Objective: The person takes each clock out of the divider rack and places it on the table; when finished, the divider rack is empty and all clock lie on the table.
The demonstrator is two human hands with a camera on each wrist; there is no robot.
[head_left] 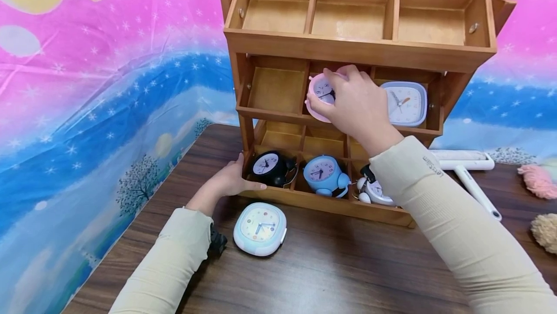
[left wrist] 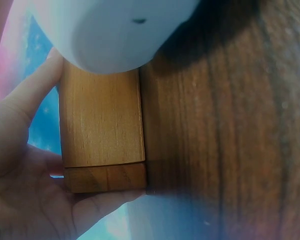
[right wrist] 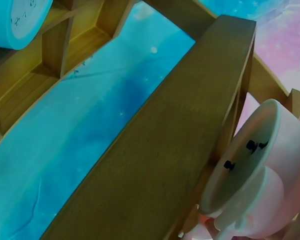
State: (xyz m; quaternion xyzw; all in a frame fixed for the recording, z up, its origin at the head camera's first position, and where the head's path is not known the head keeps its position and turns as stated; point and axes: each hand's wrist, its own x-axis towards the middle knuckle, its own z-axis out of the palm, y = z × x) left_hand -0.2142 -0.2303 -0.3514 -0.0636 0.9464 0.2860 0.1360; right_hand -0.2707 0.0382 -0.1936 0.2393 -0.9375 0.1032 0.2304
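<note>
My right hand (head_left: 359, 101) grips a round pink alarm clock (head_left: 319, 84) by its rim, at the middle compartment of the rack's middle tier. The right wrist view shows the back of this pink clock, with its small black knobs. At the lower left corner of the wooden rack (head_left: 361, 48), my left hand (head_left: 226, 176) holds the bottom tier, thumb along the front board. On the table before the rack lies a rounded white and pale blue clock (head_left: 260, 229), face up. A square lavender clock (head_left: 404, 104) stands in the middle tier's right compartment.
The bottom tier holds a black alarm clock (head_left: 267, 164), a blue alarm clock (head_left: 323, 175) and a white one (head_left: 377, 192) partly behind my right sleeve. On the right lie a white-handled roller (head_left: 476, 191), a pink fluffy item (head_left: 537, 181) and a tan fluffy item (head_left: 545, 232).
</note>
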